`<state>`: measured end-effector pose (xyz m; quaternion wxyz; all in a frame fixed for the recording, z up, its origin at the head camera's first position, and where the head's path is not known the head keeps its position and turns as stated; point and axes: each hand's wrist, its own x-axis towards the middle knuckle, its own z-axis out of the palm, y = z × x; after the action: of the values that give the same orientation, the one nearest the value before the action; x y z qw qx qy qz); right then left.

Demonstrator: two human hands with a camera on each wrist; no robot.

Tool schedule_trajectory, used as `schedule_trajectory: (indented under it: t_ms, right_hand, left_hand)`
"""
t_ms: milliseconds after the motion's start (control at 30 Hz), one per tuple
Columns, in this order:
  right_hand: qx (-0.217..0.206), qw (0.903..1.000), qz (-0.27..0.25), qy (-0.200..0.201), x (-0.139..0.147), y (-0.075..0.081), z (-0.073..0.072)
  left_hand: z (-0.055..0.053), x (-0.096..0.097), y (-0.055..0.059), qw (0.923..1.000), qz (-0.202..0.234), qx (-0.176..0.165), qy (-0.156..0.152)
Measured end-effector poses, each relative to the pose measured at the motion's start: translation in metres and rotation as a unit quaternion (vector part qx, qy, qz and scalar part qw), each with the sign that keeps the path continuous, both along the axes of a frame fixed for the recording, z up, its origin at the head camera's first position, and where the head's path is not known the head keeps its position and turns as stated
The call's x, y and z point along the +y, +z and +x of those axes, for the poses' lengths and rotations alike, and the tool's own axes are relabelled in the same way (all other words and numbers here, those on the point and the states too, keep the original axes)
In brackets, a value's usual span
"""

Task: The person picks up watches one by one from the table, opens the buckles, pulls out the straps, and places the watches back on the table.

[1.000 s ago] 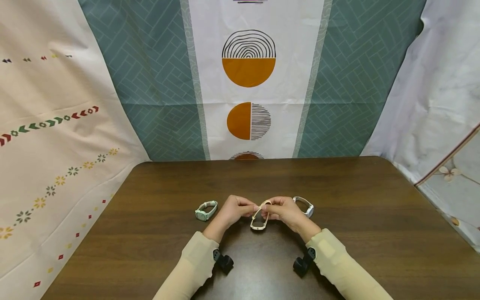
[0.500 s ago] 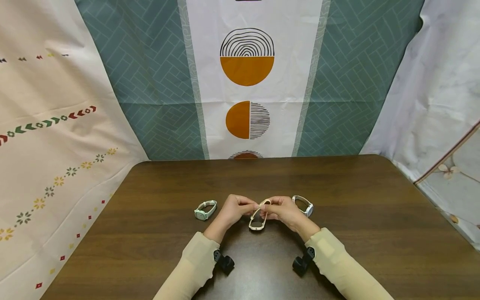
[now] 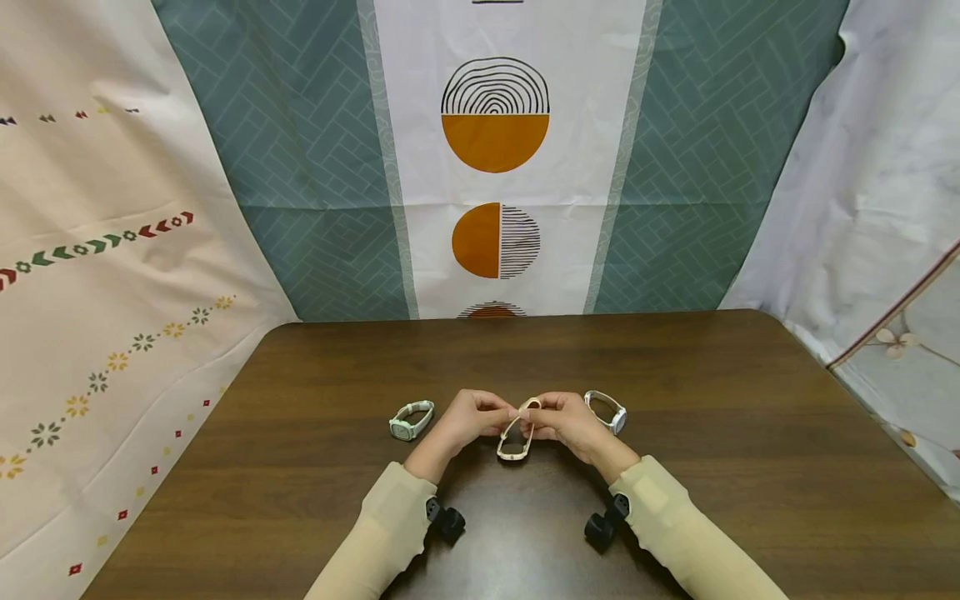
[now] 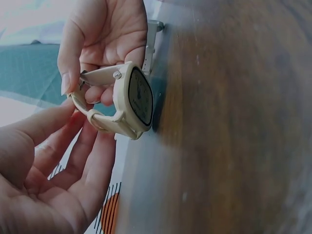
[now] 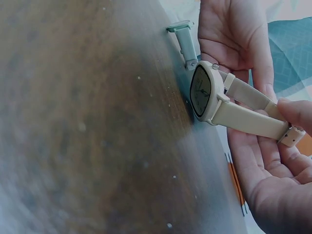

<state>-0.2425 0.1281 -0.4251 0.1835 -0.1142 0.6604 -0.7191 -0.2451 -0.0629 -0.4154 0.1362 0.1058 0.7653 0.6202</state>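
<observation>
Strap-fiddling stage on the cream wristwatch (image 4: 141, 97), by the looks of it.
Both hands, left (image 3: 468, 415) and right (image 3: 573, 418), have thumb and fingertips pinched tight on the strap (image 5: 251, 122) at its far end, so the watch sits between them, case hanging toward the person over the wooden table (image 3: 510, 354). Can't tell if it's fastened; next move probably calls for one steady pinch while the other works the strap. Mint-green watch (image 3: 405, 430) and white watch (image 3: 617, 422) lie just beside the hands.
</observation>
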Motion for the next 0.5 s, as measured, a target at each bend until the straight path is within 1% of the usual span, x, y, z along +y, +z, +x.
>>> schedule_trajectory:
  t_ms: [67, 233, 367, 500]
  right_hand:
    - [0.000, 1.0000, 0.000, 0.001, -0.0001, 0.0002, 0.0004]
    - [0.008, 0.9999, 0.007, 0.007, 0.0007, 0.0002, 0.0007]
    - [0.014, 0.9998, 0.010, 0.010, 0.0015, 0.0007, 0.0000]
    - [0.020, 0.9994, 0.023, 0.018, 0.0028, 0.0036, -0.0004]
  left_hand:
    - [0.0001, -0.0005, 0.0004, 1.0000, -0.005, -0.001, -0.008]
    - [0.0020, -0.0007, 0.0023, 0.9994, -0.016, 0.010, -0.030]
    - [0.0028, -0.0006, 0.0031, 0.9991, -0.019, 0.019, -0.034]
    - [0.0031, 0.0005, 0.0042, 0.9987, -0.012, 0.027, -0.041]
